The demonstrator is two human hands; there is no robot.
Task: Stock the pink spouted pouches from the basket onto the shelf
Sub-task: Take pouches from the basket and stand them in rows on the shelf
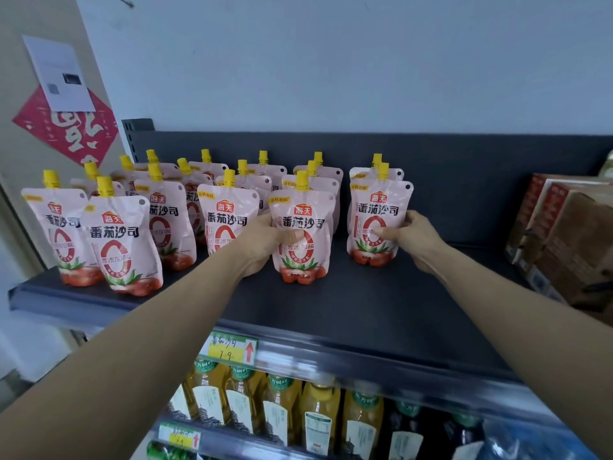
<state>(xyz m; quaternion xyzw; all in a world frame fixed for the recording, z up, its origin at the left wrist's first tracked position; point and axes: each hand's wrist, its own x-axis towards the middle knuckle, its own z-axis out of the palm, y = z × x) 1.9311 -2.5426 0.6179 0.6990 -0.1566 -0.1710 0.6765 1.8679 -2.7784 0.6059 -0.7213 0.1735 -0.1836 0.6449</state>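
Observation:
Several pink spouted pouches with yellow caps stand in rows on the dark shelf. My left hand grips the front pouch of the middle row from its left side, thumb across its front; the pouch stands upright on the shelf. My right hand holds the rightmost front pouch from its right side, thumb on its front. One more pouch stands right behind that one. The basket is not in view.
Brown cartons stand at the shelf's right end. A yellow price tag hangs on the shelf's front rail. Below are yellow oil bottles and dark bottles. Bare shelf lies between the pouches and the cartons.

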